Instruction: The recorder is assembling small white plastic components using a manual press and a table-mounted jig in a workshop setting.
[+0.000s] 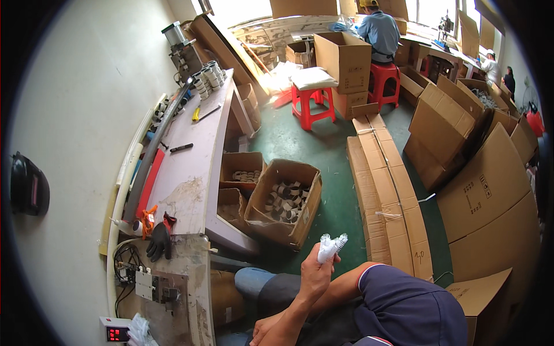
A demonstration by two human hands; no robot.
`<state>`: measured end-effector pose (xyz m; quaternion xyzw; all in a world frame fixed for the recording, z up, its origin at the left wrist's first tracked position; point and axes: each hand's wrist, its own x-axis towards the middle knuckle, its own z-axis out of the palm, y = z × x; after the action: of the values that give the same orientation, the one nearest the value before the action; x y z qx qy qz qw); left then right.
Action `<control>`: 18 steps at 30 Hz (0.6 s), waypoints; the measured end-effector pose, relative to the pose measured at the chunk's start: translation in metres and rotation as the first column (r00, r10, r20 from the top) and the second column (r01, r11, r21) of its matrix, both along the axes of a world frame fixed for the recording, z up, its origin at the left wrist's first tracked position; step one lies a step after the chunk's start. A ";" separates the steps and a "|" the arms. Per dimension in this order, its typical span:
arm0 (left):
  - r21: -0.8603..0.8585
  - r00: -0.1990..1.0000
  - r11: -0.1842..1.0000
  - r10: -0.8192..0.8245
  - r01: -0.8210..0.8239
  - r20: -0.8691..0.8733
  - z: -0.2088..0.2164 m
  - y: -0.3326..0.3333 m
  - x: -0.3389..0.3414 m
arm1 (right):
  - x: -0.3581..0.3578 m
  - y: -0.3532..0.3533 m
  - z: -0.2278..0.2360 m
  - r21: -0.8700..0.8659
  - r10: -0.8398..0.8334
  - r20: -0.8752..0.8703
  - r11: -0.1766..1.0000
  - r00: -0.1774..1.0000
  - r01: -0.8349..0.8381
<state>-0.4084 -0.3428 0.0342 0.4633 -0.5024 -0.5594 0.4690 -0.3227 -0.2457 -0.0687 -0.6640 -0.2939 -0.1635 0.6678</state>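
My left hand (316, 274) is raised in front of me, its fingers closed around a small bundle of clear, ridged plastic pieces (330, 248). The ridged ends stick out above the fingers. Behind that forearm crosses my right arm, and my right hand (262, 330) rests low near my leg at the bottom of the view. Its fingers are partly hidden, so their grip cannot be made out. A similar clear plastic bundle (139, 331) lies at the lower left, beside a small box with a red display (117, 334).
A workbench (187, 173) runs along the left, holding a black glove (158, 245), a yellow-handled knife (197, 113) and white pipe fittings (209, 78). An open carton (311, 225) of rings stands beside it. Flat cartons (398, 190) lie right. A co-worker (380, 37) sits farther back.
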 end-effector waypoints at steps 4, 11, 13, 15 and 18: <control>-0.004 0.998 0.998 0.056 -0.056 0.002 -0.002 0.013 0.016 | 0.005 0.017 -0.012 0.011 0.062 -0.075 0.998 0.995 -0.061; -0.058 0.992 0.991 0.122 -0.121 0.021 0.010 0.027 0.033 | 0.007 0.015 0.004 0.038 0.143 -0.234 0.990 0.962 -0.138; -0.056 0.992 0.991 0.123 -0.124 -0.022 0.010 0.028 0.032 | 0.012 0.016 0.003 0.037 0.134 -0.283 0.991 0.950 -0.129; -0.071 0.993 0.991 0.111 -0.114 -0.041 0.007 0.031 0.033 | 0.000 0.010 0.000 0.039 0.125 -0.322 0.992 0.938 -0.119; -0.011 0.990 0.990 0.139 -0.139 -0.035 0.007 0.033 0.035 | 0.004 0.011 -0.001 0.048 0.120 -0.366 0.993 0.923 -0.110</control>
<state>-0.3738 -0.3094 0.0416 0.4845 -0.4645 -0.5300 0.5183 -0.3190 -0.2344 -0.0699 -0.6554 -0.1999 -0.0008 0.7283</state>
